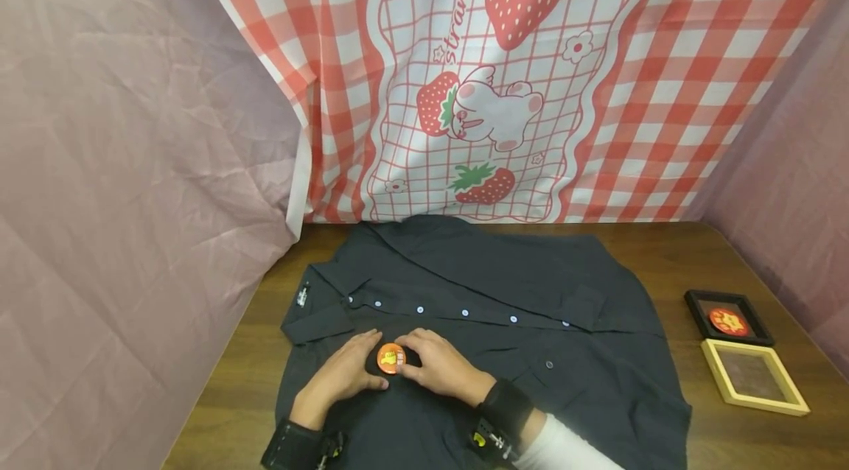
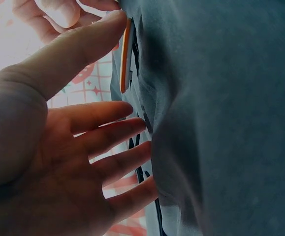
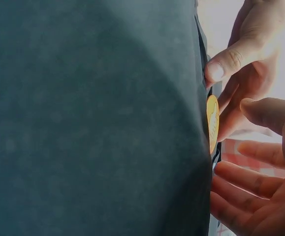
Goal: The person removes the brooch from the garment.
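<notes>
A round orange pin badge [image 1: 390, 358] with a yellow figure lies on a black button-up shirt [image 1: 458, 352], which is spread over the table. My left hand [image 1: 341, 376] is to the left of the badge, fingers extended and fingertips on the cloth. In the left wrist view its thumb [image 2: 78, 51] comes right up to the badge's edge. On the other side is my right hand [image 1: 443, 367], its thumb and fingers spread around the badge's right edge. From the right wrist view, the badge [image 3: 212, 123] appears nearly edge-on, close against the fabric.
At the right of the wooden table [image 1: 663, 241] lie a black frame [image 1: 693, 308] with a red-and-yellow badge [image 1: 728, 322] in it and a pale yellow frame [image 1: 756, 405]. A strawberry-print checked cloth [image 1: 617, 153] hangs behind; pink cloth [image 1: 133, 183] hangs at the left.
</notes>
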Demonstrator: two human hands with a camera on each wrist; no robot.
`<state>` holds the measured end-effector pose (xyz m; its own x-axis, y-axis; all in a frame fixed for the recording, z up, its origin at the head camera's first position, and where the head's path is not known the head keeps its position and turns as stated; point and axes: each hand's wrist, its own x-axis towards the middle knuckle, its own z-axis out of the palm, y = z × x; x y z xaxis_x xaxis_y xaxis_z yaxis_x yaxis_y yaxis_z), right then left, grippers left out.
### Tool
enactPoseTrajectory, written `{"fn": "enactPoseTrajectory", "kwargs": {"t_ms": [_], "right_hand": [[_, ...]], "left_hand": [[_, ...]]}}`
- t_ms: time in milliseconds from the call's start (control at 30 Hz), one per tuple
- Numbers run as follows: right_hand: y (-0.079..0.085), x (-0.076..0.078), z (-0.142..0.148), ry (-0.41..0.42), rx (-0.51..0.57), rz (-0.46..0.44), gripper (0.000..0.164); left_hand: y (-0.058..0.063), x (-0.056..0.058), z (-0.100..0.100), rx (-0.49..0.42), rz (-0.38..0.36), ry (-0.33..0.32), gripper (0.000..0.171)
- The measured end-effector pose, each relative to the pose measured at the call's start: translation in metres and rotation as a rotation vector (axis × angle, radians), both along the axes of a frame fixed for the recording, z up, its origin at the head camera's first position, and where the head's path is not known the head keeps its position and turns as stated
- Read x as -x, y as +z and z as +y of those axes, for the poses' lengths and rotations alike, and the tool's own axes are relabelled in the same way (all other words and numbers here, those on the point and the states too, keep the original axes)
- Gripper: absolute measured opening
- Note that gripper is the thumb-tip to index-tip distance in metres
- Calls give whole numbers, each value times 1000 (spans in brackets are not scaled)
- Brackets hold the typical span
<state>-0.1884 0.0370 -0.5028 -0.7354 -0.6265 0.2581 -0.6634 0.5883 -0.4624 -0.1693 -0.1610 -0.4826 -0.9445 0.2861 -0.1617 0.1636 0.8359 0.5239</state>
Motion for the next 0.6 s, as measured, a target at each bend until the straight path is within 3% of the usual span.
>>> {"fn": "enactPoseTrajectory", "kwargs": {"t_ms": [300,600], "right_hand": [[5,0,-6,-1,-110,-81,43],[6,1,-13,-10,-188,-53,44]], "left_hand": [[1,-3,1,7,-5,10,79],[5,1,3,78,-27,37,78]]}}
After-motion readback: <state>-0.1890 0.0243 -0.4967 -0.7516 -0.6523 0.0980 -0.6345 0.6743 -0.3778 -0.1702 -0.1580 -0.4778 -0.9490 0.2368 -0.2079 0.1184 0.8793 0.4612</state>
